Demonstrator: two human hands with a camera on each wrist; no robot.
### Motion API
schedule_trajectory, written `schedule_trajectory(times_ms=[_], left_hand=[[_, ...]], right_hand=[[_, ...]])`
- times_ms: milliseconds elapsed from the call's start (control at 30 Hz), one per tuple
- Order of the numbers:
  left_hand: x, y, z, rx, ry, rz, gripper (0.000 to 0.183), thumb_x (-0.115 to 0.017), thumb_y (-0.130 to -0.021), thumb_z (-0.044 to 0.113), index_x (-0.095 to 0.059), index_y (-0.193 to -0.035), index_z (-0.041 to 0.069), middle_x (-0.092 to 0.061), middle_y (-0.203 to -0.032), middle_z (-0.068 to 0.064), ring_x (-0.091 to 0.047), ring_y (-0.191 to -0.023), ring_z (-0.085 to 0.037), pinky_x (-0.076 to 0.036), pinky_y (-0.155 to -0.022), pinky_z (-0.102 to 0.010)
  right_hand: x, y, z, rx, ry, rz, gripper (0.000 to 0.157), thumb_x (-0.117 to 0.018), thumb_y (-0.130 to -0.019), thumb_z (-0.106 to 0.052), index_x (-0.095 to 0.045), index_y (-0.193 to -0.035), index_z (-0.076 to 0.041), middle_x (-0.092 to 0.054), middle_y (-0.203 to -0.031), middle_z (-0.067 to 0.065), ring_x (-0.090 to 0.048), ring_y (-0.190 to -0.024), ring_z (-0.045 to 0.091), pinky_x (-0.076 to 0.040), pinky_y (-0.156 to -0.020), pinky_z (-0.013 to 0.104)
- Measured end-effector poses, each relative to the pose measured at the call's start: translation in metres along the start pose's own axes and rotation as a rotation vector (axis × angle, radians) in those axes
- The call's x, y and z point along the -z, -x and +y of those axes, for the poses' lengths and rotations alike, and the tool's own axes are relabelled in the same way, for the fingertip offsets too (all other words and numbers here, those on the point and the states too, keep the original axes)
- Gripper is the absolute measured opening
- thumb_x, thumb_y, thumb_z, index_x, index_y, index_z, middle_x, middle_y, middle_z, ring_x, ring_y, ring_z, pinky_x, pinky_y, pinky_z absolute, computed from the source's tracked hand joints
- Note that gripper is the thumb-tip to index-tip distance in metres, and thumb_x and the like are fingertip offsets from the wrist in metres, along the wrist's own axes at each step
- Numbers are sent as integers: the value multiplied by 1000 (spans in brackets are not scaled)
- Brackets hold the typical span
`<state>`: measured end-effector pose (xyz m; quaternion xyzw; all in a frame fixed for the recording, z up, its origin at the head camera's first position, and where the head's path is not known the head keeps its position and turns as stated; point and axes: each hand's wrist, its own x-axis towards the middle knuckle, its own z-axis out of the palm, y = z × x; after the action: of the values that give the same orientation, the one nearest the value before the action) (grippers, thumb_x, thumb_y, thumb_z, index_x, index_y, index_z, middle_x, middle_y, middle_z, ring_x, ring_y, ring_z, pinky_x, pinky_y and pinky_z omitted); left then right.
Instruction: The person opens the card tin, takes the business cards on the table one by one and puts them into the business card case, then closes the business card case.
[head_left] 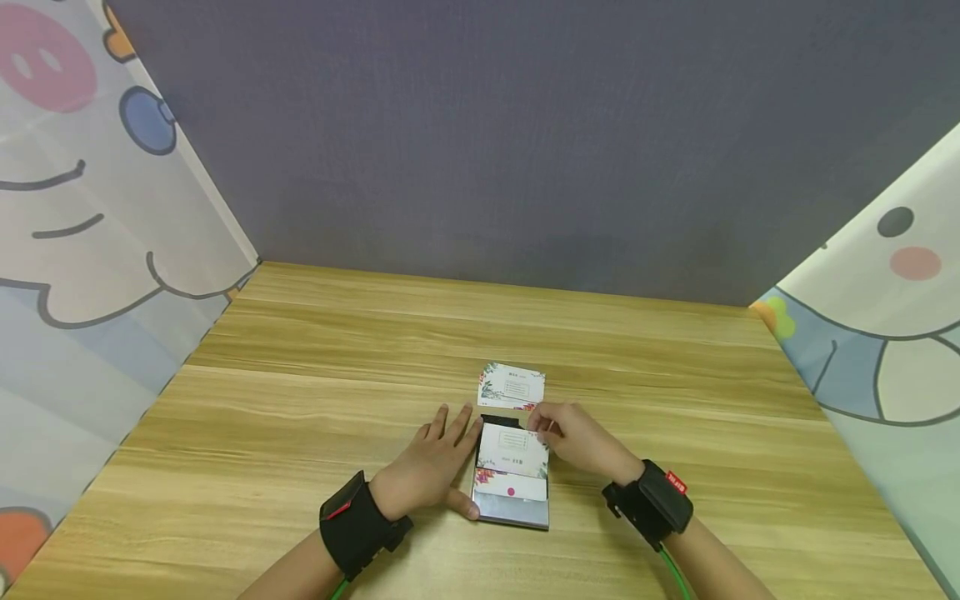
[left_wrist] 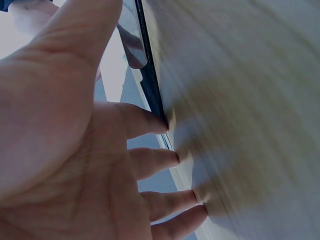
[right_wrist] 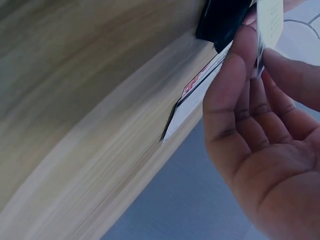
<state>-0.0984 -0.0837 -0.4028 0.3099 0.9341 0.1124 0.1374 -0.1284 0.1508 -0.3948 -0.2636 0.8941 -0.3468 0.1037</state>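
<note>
A flat card case (head_left: pixel 512 510) with a silvery face and a black flap lies on the table. Over it sits a white printed card (head_left: pixel 513 450) with small floral corners, overlapping another white card (head_left: pixel 525 488) with a pink dot. My right hand (head_left: pixel 573 433) pinches the upper card at its right edge between thumb and forefinger, as the right wrist view also shows. My left hand (head_left: pixel 435 462) lies along the case's left side, fingers spread and straight, with fingertips on the tabletop and the thumb at the case's lower left corner.
More white floral cards (head_left: pixel 512 387) lie on the wooden table (head_left: pixel 337 358) just beyond the case. A dark grey panel (head_left: pixel 480 150) rises at the table's far edge. Cartoon-printed sheets (head_left: pixel 90 208) flank both sides. Black bands (head_left: pixel 356 525) circle both wrists, with green cables.
</note>
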Motion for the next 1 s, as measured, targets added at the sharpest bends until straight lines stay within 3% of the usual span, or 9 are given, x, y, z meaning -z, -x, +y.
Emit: schedule_trajectory(times_ms=[433,1000], left_hand=[[-2,-2,-2,-2,-11,-1,115,-68,-55,61,-25,-141,-1,-18,-149,-25,-16,-130,-50,-32,-100,-59],[-1,-2,-2,10,-17,-20,115,-67,-55,63,-24,-142,1,-18,-150,-23,-15,-131,-49,-31,-101,-58]], right_hand=[[-5,2,6,16,-29,-125,10,-58,-80,3,-60,-86,-6,-56,-73,1,-47,-62,8,-44,-53,24],[-13,0,-4,17,-25,-208,14,-70,-73,-2,-60,-78,-11,-52,-68,-4,-48,-61,7,-45,-54,24]])
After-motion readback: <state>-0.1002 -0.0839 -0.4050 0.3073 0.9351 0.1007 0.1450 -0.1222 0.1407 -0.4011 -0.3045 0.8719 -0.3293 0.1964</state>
